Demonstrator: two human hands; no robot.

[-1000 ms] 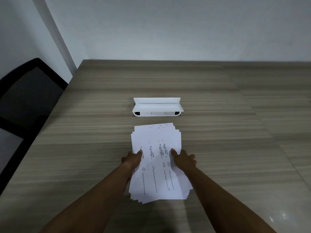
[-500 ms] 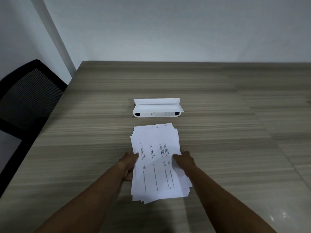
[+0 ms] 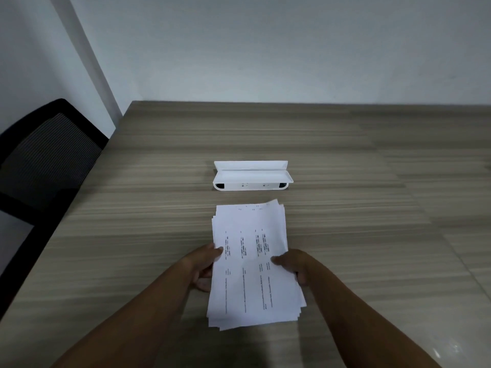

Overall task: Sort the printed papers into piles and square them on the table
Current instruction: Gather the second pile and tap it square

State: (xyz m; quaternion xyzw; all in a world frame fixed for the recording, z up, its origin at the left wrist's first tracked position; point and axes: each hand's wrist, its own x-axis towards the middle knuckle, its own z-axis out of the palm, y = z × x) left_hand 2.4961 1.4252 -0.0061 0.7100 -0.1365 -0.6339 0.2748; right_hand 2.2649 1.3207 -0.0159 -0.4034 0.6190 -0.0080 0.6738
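Both hands now grip the paper stack (image 3: 249, 264) by its side edges, left hand (image 3: 204, 264) and right hand (image 3: 295, 264), fingers tucked under since a moment ago.

Both hands, left (image 3: 204, 264) and right (image 3: 295, 264), have slid from the stack of papers' (image 3: 252, 264) top to gripping its side edges.

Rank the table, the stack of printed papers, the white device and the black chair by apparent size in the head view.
1. table, clearly largest.
2. black chair, cut off by the frame edge, so only its visible part counts.
3. stack of printed papers, which is nearer the camera.
4. white device, smallest.
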